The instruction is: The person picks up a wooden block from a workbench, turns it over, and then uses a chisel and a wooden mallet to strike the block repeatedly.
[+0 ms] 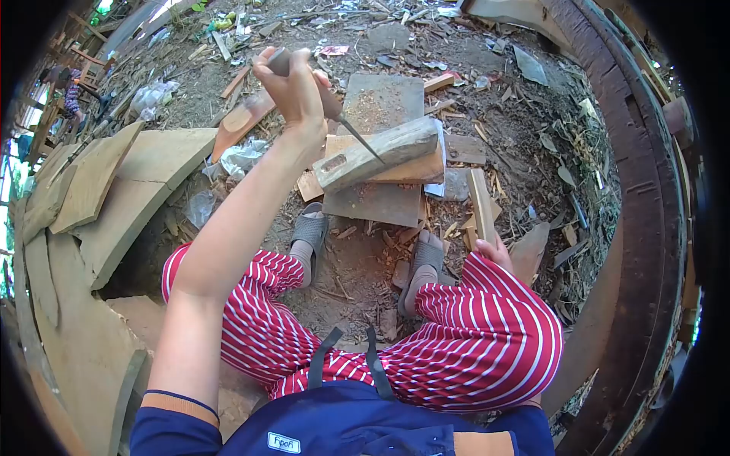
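Observation:
My left hand (293, 87) is raised at the upper middle, its fingers wrapped round the wooden handle of a pointed metal tool (360, 138). The tool's thin tip points down at a thick, pale wooden block (380, 156) with an oval slot near its left end. Under the block lie another piece of wood (414, 169) and a flat board (372, 204) with shavings on it. Low at the right, beside my knee, my right hand (496, 253) is closed round the lower end of a narrow wooden piece (480, 201); most of its fingers are hidden.
Large curved wooden slabs (152, 163) lean at the left. A long dark curved beam (635, 190) runs down the right side. Plastic bags (154, 99), wood scraps and chips litter the soil. My sandalled feet (309, 235) flank the flat board's near side.

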Demonstrator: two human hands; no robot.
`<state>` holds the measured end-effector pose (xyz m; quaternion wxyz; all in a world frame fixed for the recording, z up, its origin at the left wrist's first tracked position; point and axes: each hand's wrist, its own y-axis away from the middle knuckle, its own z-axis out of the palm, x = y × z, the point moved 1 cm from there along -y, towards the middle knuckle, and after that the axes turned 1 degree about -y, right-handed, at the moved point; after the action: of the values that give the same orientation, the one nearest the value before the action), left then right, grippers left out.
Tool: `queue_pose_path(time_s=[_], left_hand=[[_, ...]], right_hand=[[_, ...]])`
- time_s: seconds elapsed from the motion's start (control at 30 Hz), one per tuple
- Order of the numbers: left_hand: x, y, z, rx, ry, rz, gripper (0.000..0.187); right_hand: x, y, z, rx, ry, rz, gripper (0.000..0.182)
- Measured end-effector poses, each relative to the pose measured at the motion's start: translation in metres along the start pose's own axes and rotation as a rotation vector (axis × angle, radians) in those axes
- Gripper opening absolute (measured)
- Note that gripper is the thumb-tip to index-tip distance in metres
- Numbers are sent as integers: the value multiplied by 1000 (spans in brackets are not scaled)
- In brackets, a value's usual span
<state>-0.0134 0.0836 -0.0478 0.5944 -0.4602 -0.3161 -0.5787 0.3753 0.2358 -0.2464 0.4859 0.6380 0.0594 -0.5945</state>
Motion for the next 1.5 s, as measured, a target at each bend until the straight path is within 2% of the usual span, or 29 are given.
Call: queue_pose_path(time_s=[0.1, 0.13, 0.17, 0.23, 0.3, 0.4, 0.53, 0.77, 0.9, 0.97, 1.03, 1.1, 1.13, 1.17, 1.23, 1.5], left_hand=[[1, 3, -2, 1, 16, -79, 53], [5, 8, 2, 39, 45, -75, 40], [1, 6, -1, 35, 48, -69, 40], [-8, -6, -3, 2, -85, 53, 24], [-10, -5, 0, 0, -139, 74, 21], [-22, -11, 5, -29, -179, -22, 33], [-40, -24, 18, -27, -157, -72, 38], [-76, -65, 36, -110, -183, -117, 42], [-92, -79, 38, -103, -33, -196, 40], [-106, -90, 34, -45, 275, -315, 44], [-115, -98, 27, -60, 277, -367, 46], [-123, -105, 20, -253, 463, -523, 56], [-123, -105, 22, -235, 458, -590, 68], [-129, -106, 19, -233, 453, -606, 68], [-135, -109, 19, -394, 551, -559, 75], [-141, -119, 29, -430, 333, -448, 83]], right_hand=[[2, -3, -1, 2, -1, -50, 50], [3, -1, -2, 3, 22, -68, 49], [4, 3, -5, 2, 19, -75, 49], [-2, 16, -5, 18, 16, -84, 52], [0, 22, -16, 79, 41, -108, 59], [-5, 39, -30, 102, 99, -127, 62], [-12, 41, -41, 153, -4, -87, 60], [-53, -6, -30, 131, 110, 10, 64], [-67, -57, -13, 75, 223, 10, 63], [-66, -76, 0, 77, 210, 59, 62], [-61, -93, 8, 50, 225, 36, 64], [-48, -103, 10, 57, 195, 71, 65], [-46, -105, 13, 50, 167, 80, 66], [-45, -105, 16, 47, 137, 87, 67], [-47, -104, 14, 42, 139, 107, 68], [-49, -102, -1, 78, 214, 107, 72]])
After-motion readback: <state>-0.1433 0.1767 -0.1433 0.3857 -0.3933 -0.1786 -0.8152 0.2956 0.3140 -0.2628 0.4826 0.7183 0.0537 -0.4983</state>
